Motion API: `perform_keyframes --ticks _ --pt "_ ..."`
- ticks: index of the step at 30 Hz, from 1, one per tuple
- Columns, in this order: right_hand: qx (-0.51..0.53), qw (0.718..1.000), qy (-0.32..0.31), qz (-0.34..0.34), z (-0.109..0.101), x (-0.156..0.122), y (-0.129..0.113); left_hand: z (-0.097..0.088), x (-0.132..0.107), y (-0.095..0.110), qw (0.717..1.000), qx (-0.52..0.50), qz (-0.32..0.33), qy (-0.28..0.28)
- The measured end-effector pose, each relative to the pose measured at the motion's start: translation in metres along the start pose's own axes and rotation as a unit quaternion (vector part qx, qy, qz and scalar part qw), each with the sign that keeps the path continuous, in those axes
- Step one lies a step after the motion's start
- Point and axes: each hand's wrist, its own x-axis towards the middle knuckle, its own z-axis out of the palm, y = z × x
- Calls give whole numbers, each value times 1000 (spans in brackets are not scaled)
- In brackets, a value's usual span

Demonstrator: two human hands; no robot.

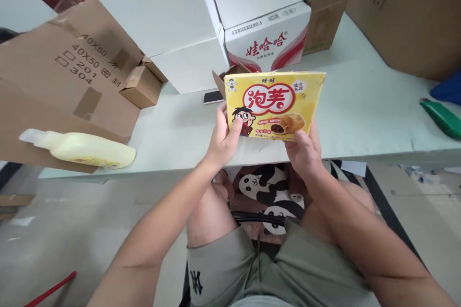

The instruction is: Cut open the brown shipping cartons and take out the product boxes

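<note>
Between my two hands I hold up a yellow snack box (274, 98) with its printed front turned toward me. My left hand (226, 135) grips the lower left corner, thumb on the front. At the lower right, my right hand (304, 151) has its thumb pressed on the front too. The fingers of both hands are mostly hidden behind the box. Behind it on the table, a brown cardboard flap (220, 82) and a dark phone-like object (213, 97) show in part.
A lotion bottle (95, 149) lies on the table's left, before a large carton (43, 76) and a small brown box (142, 87). White boxes (158, 5) and a red-and-white water carton (268, 43) stand at the back. A green object (441, 117) lies at right.
</note>
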Motion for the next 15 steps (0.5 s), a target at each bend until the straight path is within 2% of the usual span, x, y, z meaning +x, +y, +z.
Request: perform_keyframes --ticks 3,5,6,8,10,12,13,14,15 --pt "16 996 31 -83 10 15 -27 1 23 16 997 -4 76 2" --pt "-3 993 39 -110 14 51 -42 -3 58 30 995 -6 103 16" --pt "-11 994 45 -102 17 77 -47 -6 80 36 995 -4 94 33" --pt "-29 996 65 -46 24 136 -50 -13 130 41 997 14 14 80" --pt "-58 992 91 67 33 189 -45 -19 178 36 989 36 -89 116" --pt "-93 981 90 145 41 223 -36 -25 211 22 968 46 -224 99" --pt "-106 976 90 167 42 230 -31 -27 218 13 964 39 -248 91" --pt "-112 974 94 174 41 232 -28 -29 219 5 971 24 -217 98" --pt "-113 974 102 169 36 229 -25 -30 213 -2 983 5 -145 116"
